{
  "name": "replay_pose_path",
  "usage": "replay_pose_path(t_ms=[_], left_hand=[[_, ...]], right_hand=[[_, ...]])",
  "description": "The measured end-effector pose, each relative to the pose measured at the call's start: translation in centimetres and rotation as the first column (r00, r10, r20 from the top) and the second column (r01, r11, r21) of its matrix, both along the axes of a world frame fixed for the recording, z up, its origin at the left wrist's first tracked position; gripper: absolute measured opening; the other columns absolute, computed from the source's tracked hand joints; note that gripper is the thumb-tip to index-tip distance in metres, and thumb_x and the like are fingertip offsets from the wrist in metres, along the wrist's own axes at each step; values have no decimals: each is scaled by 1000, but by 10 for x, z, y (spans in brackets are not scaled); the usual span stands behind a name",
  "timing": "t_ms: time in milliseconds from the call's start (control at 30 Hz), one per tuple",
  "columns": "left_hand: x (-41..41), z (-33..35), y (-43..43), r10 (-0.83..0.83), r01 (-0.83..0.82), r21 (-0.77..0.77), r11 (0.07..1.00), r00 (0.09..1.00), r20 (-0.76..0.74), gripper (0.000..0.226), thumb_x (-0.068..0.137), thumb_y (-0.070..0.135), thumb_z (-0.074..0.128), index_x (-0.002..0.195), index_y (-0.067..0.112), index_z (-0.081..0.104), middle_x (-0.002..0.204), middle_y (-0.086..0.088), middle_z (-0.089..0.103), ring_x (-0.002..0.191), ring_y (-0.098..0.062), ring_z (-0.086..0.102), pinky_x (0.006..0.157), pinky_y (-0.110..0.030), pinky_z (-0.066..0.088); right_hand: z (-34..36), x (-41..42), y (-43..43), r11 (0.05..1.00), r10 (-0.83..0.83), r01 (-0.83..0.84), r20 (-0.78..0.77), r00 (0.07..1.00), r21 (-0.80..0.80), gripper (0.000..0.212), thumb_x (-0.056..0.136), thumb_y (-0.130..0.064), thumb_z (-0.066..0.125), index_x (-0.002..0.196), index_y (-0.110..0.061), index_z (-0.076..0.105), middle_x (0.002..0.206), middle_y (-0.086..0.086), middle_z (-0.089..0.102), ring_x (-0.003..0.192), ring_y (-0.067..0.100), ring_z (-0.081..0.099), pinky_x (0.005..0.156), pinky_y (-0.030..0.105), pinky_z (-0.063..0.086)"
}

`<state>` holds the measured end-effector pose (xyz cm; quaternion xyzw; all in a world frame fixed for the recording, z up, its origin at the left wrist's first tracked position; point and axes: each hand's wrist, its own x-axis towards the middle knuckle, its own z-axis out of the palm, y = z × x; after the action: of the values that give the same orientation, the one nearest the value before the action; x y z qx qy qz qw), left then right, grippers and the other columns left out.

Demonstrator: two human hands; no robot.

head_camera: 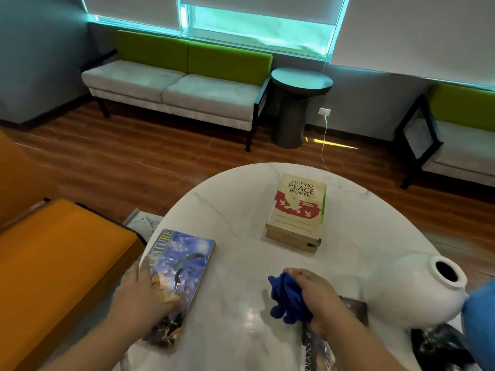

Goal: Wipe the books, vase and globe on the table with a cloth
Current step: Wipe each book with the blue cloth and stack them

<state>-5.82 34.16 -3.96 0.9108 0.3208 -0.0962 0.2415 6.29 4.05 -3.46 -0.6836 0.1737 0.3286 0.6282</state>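
A round white marble table point(241, 210) fills the lower middle of the head view. My left hand point(142, 290) rests on a blue "Literature" book point(184, 269) at the table's left edge, fingers flat along its left side. My right hand point(318, 295) grips a bunched blue cloth point(286, 298) just above the tabletop. Farther back lies a small stack of books point(297, 210) topped by "Filipino Peace Women". A white vase point(417, 285) stands at the right, its dark mouth facing up. A blue rounded shape point(480, 317), perhaps the globe, is cut off at the right edge.
A dark book point(318, 349) lies under my right wrist, and another dark object point(439, 346) sits below the vase. An orange seat point(53, 263) stands to the left, with a magazine point(142, 223) on the floor. A grey-green sofa point(174, 89) and a dark side table point(297, 103) line the far wall.
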Motion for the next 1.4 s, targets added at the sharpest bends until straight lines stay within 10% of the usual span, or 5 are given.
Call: replay_pose_path(t_ms=[333, 667, 1000, 1167, 1400], left_hand=[[-53, -11, 49, 210, -211, -150, 966, 977, -23, 41, 89, 17, 63, 130, 18, 58, 129, -9, 62, 113, -29, 57, 83, -32, 43], [-54, 4, 24, 235, -195, -429, 882, 971, 40, 42, 84, -3, 63, 107, 31, 63, 94, -4, 68, 87, -25, 66, 82, -40, 54], [-26, 2, -21, -73, 95, -238, 967, 992, 99, 38, 87, 16, 67, 123, 26, 61, 117, 6, 59, 94, -7, 55, 82, -17, 42], [-38, -6, -21, -262, 261, -70, 963, 965, -4, 74, 79, 45, 71, 144, 27, 40, 139, 11, 42, 125, -10, 40, 101, -21, 34], [-42, -13, -27, -338, 339, 6, 941, 938, -78, 95, 80, 56, 66, 154, 24, 16, 150, 7, 27, 135, -15, 28, 108, -26, 34]], right_hand=[[13, -19, 7, 997, 55, -55, 2, 999, 46, 13, 94, -22, 59, 101, -12, 65, 103, 33, 65, 73, 49, 63, 50, 36, 49], [31, -31, 4, 997, 33, -29, -57, 998, 72, 19, 97, -19, 52, 112, -7, 54, 85, 30, 67, 65, 43, 53, 51, 33, 37], [23, -30, 7, 974, 69, -33, 155, 986, -224, 9, 92, -6, 55, 93, -14, 59, 87, 24, 64, 62, 32, 57, 50, 32, 44], [5, -30, 21, 790, 474, -133, 458, 752, -599, 21, 82, -7, 64, 98, -22, 63, 108, 2, 59, 99, 17, 56, 85, 24, 40], [-25, -45, 40, 444, 851, -347, 268, 451, -826, 36, 95, -14, 50, 130, -14, 57, 131, -3, 45, 113, 14, 52, 94, 14, 34]])
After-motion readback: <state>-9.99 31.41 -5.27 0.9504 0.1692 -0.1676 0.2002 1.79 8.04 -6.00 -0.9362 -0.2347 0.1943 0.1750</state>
